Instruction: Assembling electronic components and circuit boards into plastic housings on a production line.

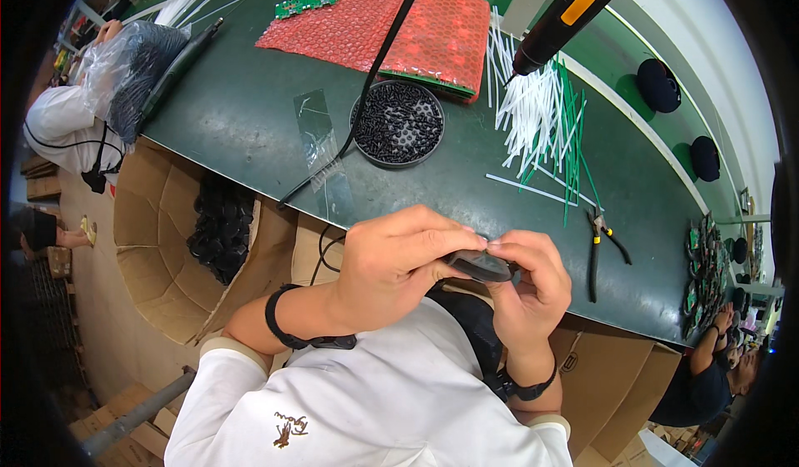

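Between my two hands is a black, rounded, flat plastic part, held up in front of my chest near the table's front edge. My left hand closes on its left side, with thumb and fingers along the top edge. From the other side my right hand pinches it, thumb below and fingers above. The fingertips of both hands nearly meet over its upper rim. Its underside and whatever lies behind the fingers are hidden. Beyond my hands, a round black dish holds many small black screws or pins.
A black electric screwdriver hangs at upper right. White and green strips and pliers lie on the green table. Red bubble wrap and a circuit board are behind. A cardboard box holds black parts. Co-workers sit at both sides.
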The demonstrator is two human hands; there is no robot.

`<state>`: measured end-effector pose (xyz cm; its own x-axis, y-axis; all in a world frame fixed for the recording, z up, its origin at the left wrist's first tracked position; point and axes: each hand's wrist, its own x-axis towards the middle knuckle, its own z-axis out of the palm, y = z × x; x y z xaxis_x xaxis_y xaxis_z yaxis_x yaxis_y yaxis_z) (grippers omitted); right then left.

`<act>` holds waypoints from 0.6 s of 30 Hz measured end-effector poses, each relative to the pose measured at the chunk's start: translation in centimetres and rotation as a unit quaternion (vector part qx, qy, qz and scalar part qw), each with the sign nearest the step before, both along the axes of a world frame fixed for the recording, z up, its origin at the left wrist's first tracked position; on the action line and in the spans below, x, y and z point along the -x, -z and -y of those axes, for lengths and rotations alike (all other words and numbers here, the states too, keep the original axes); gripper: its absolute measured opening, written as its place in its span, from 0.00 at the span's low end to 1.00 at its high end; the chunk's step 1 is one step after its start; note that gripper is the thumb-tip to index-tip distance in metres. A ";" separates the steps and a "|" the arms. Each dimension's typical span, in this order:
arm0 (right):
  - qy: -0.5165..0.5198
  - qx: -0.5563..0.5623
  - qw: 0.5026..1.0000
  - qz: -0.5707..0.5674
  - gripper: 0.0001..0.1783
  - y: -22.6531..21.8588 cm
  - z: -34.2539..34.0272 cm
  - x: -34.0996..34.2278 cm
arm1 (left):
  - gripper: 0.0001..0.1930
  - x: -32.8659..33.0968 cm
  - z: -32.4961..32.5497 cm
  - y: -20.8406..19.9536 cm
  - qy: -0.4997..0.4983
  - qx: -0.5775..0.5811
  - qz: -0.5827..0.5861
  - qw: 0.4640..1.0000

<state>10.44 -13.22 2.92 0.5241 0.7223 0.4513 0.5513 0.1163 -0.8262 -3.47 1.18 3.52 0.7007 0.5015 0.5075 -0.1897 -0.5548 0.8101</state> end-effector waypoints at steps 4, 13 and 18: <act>0.002 0.012 0.998 -0.060 0.16 0.3 0.1 0.1 | 0.17 0.2 -0.1 -0.5 0.011 0.013 -0.046 0.999; -0.017 0.026 0.991 -0.130 0.15 0.2 0.2 0.3 | 0.18 0.4 0.0 -0.5 0.013 0.024 -0.058 0.998; -0.011 0.025 0.997 -0.074 0.16 -0.1 0.2 0.3 | 0.18 0.5 -0.1 -0.8 0.021 0.034 -0.056 0.998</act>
